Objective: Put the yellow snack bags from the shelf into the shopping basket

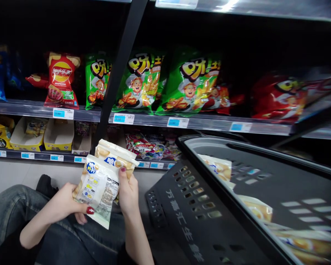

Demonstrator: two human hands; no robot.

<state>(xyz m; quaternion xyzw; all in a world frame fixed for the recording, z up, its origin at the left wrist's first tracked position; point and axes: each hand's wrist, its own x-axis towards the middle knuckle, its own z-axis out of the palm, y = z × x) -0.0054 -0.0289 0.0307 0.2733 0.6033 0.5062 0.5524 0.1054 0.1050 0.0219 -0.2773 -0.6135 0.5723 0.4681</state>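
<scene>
Two small cream-coloured snack bags are held together above my lap. The front snack bag [100, 187] shows its printed back, with a blue logo at the upper left. Behind it, the second snack bag [106, 149] sticks out at the top and right. My left hand [71, 204] grips the lower left side, its thumb lying across the front bag. On the right edge, my right hand [128, 189] pinches the bags with its thumb in front; its other fingers are mostly hidden behind them.
A dark grey shopping basket [187, 209] at my right contains several similar bags [255, 208]. Ahead, the shelf [151, 119] carries green chip bags [189, 86] and a red Lay's bag [62, 81]. Lower down are open cardboard boxes [59, 136] and candy bags [151, 145].
</scene>
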